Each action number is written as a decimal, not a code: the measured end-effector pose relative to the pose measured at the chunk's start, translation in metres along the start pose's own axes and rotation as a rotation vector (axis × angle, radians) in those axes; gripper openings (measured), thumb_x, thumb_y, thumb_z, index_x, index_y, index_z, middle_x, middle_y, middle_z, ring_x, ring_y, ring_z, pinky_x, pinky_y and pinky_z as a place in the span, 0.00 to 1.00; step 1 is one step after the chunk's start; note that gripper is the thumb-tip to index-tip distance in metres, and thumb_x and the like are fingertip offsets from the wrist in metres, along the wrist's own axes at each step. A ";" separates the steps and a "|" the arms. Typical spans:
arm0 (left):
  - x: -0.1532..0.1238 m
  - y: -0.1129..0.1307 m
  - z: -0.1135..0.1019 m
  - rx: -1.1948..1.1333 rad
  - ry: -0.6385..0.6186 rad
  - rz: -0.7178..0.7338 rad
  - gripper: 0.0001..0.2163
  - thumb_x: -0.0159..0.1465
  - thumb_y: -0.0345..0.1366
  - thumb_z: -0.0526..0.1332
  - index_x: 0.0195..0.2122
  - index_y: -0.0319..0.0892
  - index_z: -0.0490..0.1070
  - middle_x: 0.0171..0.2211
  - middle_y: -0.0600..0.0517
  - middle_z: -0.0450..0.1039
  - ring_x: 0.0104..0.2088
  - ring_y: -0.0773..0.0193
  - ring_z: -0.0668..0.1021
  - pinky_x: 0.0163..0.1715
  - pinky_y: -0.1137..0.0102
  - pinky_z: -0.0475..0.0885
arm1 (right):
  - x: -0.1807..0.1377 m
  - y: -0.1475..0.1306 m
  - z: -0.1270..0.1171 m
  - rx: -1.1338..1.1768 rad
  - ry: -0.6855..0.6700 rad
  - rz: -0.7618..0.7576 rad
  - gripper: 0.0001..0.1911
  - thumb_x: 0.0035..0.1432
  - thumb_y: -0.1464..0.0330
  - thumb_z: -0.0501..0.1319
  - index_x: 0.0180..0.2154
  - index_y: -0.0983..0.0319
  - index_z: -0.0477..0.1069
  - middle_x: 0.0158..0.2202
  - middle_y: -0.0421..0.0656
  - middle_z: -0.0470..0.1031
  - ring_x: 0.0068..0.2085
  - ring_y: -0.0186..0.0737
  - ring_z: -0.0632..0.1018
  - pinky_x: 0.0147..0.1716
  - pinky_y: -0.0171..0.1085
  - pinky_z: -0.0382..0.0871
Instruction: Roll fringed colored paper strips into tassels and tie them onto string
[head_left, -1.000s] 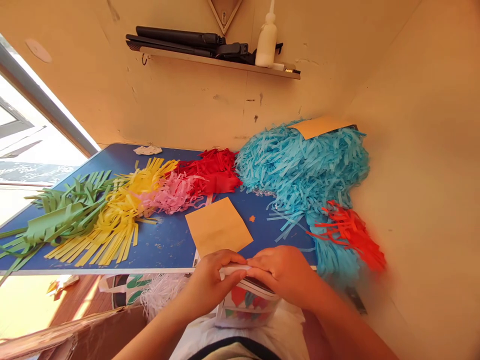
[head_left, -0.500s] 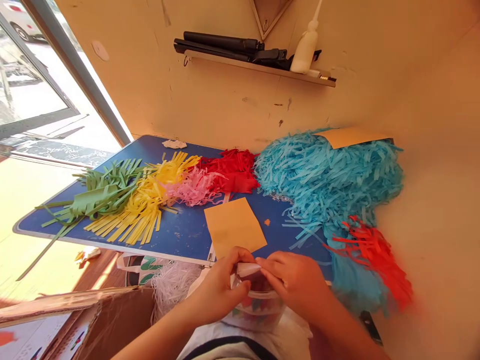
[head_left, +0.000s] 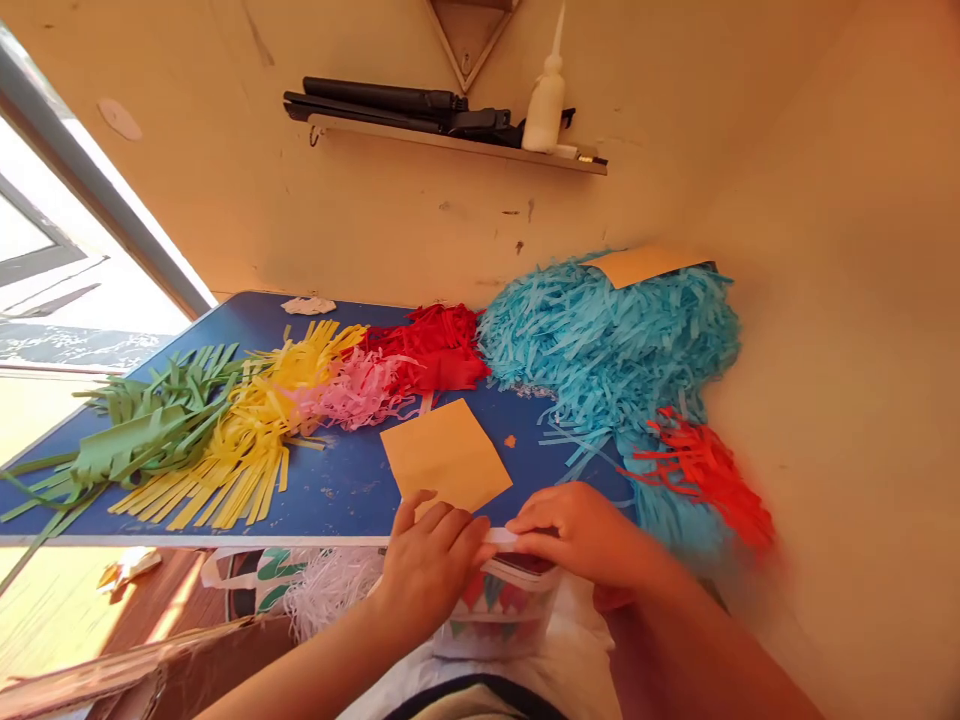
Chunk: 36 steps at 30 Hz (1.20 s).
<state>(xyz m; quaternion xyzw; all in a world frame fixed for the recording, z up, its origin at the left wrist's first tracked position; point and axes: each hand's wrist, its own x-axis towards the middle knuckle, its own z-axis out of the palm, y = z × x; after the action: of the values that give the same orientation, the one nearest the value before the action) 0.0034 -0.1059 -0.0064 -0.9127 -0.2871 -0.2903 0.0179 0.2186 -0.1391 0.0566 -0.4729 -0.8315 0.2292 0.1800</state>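
Observation:
A small white paper-like strip (head_left: 501, 538) spans the gap between my two hands, above a clear plastic tub (head_left: 495, 625) on my lap. My left hand (head_left: 431, 555) has its fingers curled over the strip's left end. The fingertips of my right hand (head_left: 577, 530) pinch the other end. The tub has red and green markings on it or inside; which, I cannot tell. Just beyond my hands a square of yellow-orange paper (head_left: 446, 455) lies on the blue table (head_left: 352, 490).
Fringed paper lies along the table: green (head_left: 150, 430), yellow (head_left: 247, 430), pink (head_left: 356, 390), red (head_left: 442, 350) and a large blue heap (head_left: 607, 340). A wall shelf (head_left: 465, 147) carries a squeeze bottle (head_left: 545, 105) and black tools. A cardboard box (head_left: 210, 670) stands lower left.
My left hand has turned so its back faces up, fingers folded over the strip. The white piece, cone-like before, now looks flatter and narrower. My view has shifted to the right.

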 end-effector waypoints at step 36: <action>0.066 0.030 -0.018 -0.093 -0.256 0.476 0.15 0.71 0.31 0.50 0.56 0.38 0.66 0.35 0.51 0.80 0.32 0.64 0.79 0.48 0.60 0.67 | -0.069 0.006 0.059 0.213 0.550 0.248 0.14 0.64 0.59 0.60 0.29 0.61 0.70 0.26 0.38 0.75 0.28 0.34 0.73 0.28 0.33 0.57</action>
<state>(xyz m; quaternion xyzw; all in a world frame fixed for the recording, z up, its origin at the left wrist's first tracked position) 0.0537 -0.1005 0.0483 -0.9836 -0.0506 -0.1730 0.0072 0.2260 -0.2085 -0.0016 -0.5935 -0.6590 0.1986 0.4172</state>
